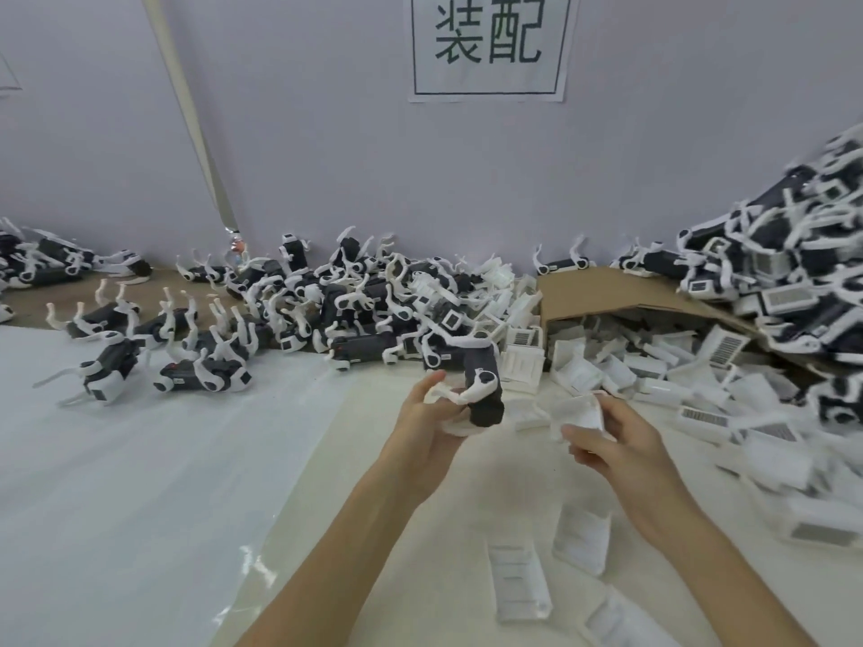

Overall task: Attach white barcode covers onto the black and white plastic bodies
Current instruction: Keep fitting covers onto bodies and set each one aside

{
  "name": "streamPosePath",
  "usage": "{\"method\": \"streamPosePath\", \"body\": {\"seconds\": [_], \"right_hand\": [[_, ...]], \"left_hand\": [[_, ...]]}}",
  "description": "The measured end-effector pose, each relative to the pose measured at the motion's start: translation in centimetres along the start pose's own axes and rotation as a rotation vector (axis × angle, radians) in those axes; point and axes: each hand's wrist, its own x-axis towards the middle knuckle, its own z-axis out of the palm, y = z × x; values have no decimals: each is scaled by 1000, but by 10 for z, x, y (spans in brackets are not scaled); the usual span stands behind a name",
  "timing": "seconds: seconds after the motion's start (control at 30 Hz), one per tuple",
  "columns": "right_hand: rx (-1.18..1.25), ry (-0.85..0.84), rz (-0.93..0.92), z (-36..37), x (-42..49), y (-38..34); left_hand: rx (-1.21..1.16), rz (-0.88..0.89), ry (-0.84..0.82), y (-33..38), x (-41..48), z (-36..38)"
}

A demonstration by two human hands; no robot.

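Against a pale wall [327,133], the desk [420,530] keeps heaps of bodies [327,301] and spilled covers [607,361] within reach, while the left hand [429,427] grips a black and white plastic body [483,389] upright near the white barcode cover [579,413] pinched by the right hand [616,448], apparently ready for joining.

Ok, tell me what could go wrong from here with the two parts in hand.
The left hand grips the body by a thin white leg, so it may twist when pressed.
The cover in the right hand is apart from the body; misaligned, it might not seat.
The right forearm hangs over loose covers and could scatter them.
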Motion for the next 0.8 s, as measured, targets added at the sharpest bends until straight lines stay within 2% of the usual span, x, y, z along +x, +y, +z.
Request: {"method": "streamPosePath", "body": {"seconds": [0.17,0.37,0.8], "right_hand": [[-16,-64,6,4,-3,-3],[-56,-108,-27,11,-6,-5],[-47,-198,-30,11,-7,-4]], "left_hand": [[-37,-46,52,1,-7,8],[33,-36,-126,-5,-12,7],[153,23,-202,-14,-22,14]]}}
